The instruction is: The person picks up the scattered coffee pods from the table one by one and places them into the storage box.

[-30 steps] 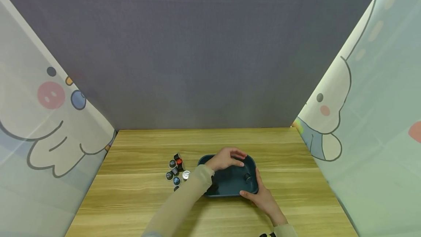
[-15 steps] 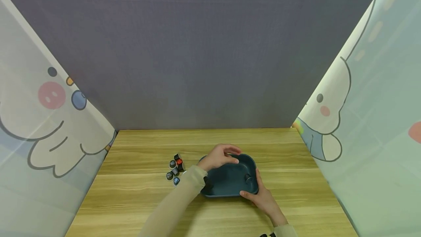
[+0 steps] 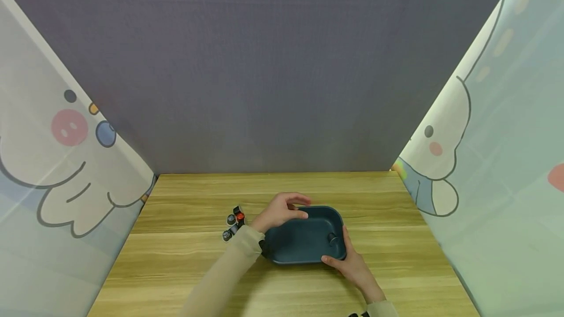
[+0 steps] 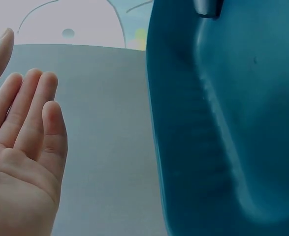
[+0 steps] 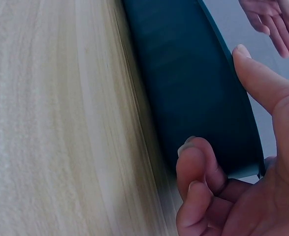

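A dark teal tray (image 3: 299,246) with rounded corners and raised sides sits on the wooden table. Inside it, toward the right end, lies one small dark capsule (image 3: 332,237). My right hand (image 3: 354,265) holds the tray at its near right corner; in the right wrist view the thumb (image 5: 260,81) lies along the rim and the other fingers curl by the outer wall. My left hand (image 3: 282,212) hovers over the far left rim, holding nothing, and its fingers (image 4: 33,108) are loosely extended in the left wrist view. The left forearm hides part of the tray's left end.
Left of the tray, several small capsules are clustered on the table (image 3: 185,258), mostly dark with pale rims, such as one grey-topped capsule (image 3: 226,235) and a red one (image 3: 240,216). The left sleeve covers some of them. A grey panel (image 3: 273,87) rises behind the table.
My left hand has moved left across the tray, from above its middle to its far left rim, and its forearm now covers more capsules. The right hand and tray have stayed in place.
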Motion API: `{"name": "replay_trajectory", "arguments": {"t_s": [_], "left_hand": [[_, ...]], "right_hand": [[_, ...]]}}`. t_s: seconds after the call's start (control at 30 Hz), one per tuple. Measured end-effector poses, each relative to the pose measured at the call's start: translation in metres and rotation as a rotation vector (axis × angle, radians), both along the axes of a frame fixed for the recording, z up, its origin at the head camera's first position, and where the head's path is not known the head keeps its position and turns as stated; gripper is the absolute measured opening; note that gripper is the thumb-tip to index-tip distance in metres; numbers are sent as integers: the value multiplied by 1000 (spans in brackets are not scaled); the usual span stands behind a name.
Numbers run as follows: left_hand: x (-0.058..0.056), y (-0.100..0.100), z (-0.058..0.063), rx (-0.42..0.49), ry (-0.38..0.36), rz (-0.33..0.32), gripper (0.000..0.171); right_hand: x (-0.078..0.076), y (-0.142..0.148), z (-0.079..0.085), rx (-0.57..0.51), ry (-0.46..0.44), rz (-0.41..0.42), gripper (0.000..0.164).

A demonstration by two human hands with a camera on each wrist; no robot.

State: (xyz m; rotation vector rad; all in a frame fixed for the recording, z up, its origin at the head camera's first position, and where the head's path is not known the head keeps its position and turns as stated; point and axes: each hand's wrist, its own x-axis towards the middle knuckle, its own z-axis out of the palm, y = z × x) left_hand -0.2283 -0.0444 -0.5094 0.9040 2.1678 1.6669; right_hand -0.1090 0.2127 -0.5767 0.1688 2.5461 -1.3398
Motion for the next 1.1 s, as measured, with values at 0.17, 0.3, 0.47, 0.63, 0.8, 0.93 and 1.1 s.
{"name": "replay_trajectory", "arguments": {"t_s": [0.17, 0.3, 0.47, 0.63, 0.8, 0.93, 1.1], "left_hand": [[5, -13, 5, -4, 17, 20, 39], [9, -24, 6, -11, 12, 43, 38], [13, -40, 1, -13, -23, 81, 41], [21, -61, -6, -8, -60, 126, 42], [32, -83, -14, 0, -67, 204, 40], [39, -102, -26, 30, -35, 249, 42], [49, -123, -38, 22, -44, 315, 40]], "right_hand": [[1, 1, 0, 18, 23, 4, 118], [1, 2, 0, 15, 26, -1, 118], [1, 2, -2, 7, 31, -1, 118], [1, 1, -1, -22, 16, -6, 118], [2, 0, -1, -24, 21, -3, 118], [1, 0, -3, -43, 12, 3, 118], [0, 1, -2, -35, 24, 5, 118]]}}
